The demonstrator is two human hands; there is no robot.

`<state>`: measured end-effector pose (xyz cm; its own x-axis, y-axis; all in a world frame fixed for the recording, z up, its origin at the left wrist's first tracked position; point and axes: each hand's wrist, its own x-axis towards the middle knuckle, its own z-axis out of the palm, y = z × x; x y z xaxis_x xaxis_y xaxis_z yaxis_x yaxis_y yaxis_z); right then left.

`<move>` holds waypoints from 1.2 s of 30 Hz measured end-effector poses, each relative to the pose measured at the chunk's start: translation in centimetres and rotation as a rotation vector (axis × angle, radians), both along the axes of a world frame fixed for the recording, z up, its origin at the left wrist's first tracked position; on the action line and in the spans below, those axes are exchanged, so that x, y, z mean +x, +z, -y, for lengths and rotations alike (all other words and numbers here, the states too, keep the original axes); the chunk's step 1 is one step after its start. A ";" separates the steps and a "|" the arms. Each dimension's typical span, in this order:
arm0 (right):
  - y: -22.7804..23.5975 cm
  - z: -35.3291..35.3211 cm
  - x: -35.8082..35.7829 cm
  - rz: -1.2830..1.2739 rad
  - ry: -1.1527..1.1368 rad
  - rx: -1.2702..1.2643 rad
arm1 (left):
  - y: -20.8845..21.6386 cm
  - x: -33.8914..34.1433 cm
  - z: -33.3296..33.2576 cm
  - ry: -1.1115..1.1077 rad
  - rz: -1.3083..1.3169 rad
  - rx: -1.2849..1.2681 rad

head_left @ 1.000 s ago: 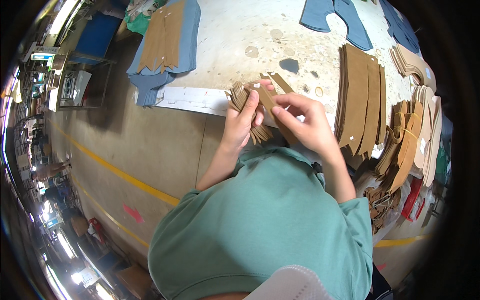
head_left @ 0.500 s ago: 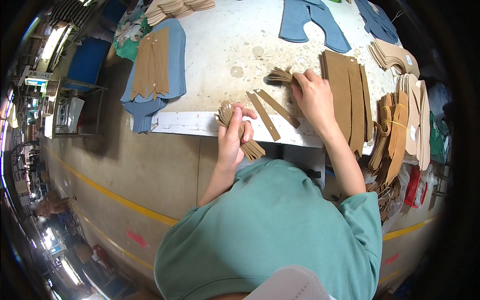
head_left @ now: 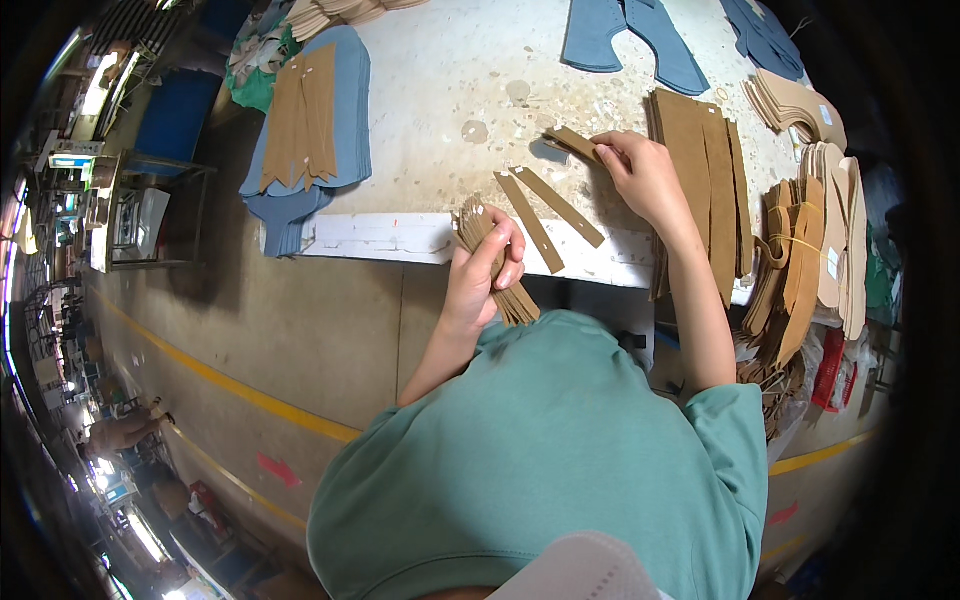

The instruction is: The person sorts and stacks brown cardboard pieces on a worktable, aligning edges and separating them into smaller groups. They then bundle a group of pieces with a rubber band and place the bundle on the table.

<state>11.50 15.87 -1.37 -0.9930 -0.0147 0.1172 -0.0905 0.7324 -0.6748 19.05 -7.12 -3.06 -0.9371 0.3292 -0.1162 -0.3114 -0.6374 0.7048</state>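
Observation:
My left hand (head_left: 487, 262) is closed around a bundle of narrow brown leather strips (head_left: 515, 303), held upright and fanned a little at the top, just off the table's front edge. Over the table, my right hand (head_left: 645, 175) pinches a smaller stack of brown strips (head_left: 574, 144) by one end. Between the hands two loose brown strips (head_left: 530, 222) lie slantwise on the tabletop, their lower ends near the edge. Right beside my right hand rests a pile of wide brown leather pieces (head_left: 690, 170).
Blue cut pieces (head_left: 347, 120) with brown pointed pieces (head_left: 300, 125) on top lie at the left. More blue pieces (head_left: 600, 35) sit at the back of the white table (head_left: 430, 120). Banded brown bundles (head_left: 795, 250) and beige pieces (head_left: 840, 240) crowd the right edge.
The stack at my right hand, fanned out before, now looks squared together, and that hand has shifted slightly right. My left hand has moved a little right with its bundle.

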 end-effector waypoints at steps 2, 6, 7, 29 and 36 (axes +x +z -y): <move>-0.2 0.0 0.0 -0.036 -0.023 0.066 | 0.0 -0.1 -0.1 -0.025 -0.025 -0.003; 0.0 0.3 0.5 -0.307 -0.059 0.278 | 0.2 -0.3 -0.1 -0.124 -0.006 0.095; 0.1 0.3 0.9 -0.277 -0.047 0.263 | 0.2 -0.4 -0.1 -0.161 -0.023 0.125; 2.9 6.0 7.4 0.685 0.387 -1.069 | -0.8 1.3 -0.6 -0.380 -0.058 -0.013; 0.9 8.3 6.3 -0.053 0.129 -0.579 | -1.0 1.8 1.2 -0.205 -0.013 0.014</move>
